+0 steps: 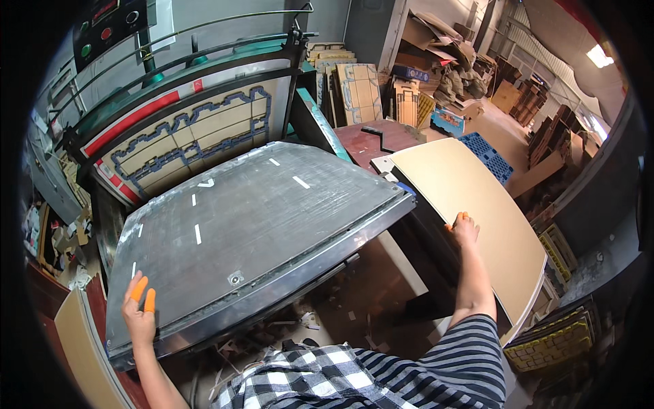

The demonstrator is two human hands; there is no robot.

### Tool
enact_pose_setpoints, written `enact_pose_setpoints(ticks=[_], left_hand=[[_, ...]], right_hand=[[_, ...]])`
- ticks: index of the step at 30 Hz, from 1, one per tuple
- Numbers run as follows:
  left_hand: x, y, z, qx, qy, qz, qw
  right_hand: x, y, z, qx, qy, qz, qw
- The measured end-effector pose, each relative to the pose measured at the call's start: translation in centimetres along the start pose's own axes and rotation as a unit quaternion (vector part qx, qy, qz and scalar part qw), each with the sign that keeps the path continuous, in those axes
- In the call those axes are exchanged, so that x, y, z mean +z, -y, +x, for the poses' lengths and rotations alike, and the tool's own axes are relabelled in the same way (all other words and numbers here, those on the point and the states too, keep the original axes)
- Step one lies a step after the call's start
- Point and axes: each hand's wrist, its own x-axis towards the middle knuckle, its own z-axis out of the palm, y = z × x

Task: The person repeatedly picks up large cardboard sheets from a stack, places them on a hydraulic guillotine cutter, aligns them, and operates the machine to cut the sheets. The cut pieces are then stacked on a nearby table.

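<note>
My left hand [141,315] is raised over the near left corner of a die-cutting press's flat grey bed [259,218]. Its fingers are apart, two wear orange finger covers, and nothing is in it. To the right, my right hand [466,232] is at the left edge of the top cardboard sheet [477,198] on a stack, its orange-covered fingers curled on that edge. The press's upright plate carries a cutting die [194,136] with dark foam strips on a tan board. White tape marks [198,234] dot the bed.
A control panel [109,34] with buttons is at the upper left. Another stack of cardboard [82,347] stands left of the bed. Beyond the right stack are a blue plastic pallet [486,157], piled scrap cardboard [453,68] and leaning die boards [359,92]. Paper scraps litter the floor below.
</note>
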Motion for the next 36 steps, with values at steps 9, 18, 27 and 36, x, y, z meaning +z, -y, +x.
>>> enact_pose_setpoints(ticks=[9, 18, 27, 36], left_hand=[[0.9, -2.1, -0.7, 0.001, 0.018, -0.013, 1.0], [-0.1, -1.4, -1.7, 0.054, -0.094, -0.013, 0.994], [-5.1, -0.1, -4.2, 0.017, -0.327, -0.064, 0.943], [-7.2, 1.3, -8.8, -0.03, -0.275, 0.004, 0.961]], right_hand=[[-14.9, -3.5, 3.5, -0.133, -0.322, 0.0, 0.937], [-29.2, 10.0, -5.7, -0.42, -0.419, 0.102, 0.799], [-23.2, 33.9, -16.6, -0.65, -0.142, 0.067, 0.744], [-16.4, 47.2, -19.9, -0.732, 0.026, 0.127, 0.669]])
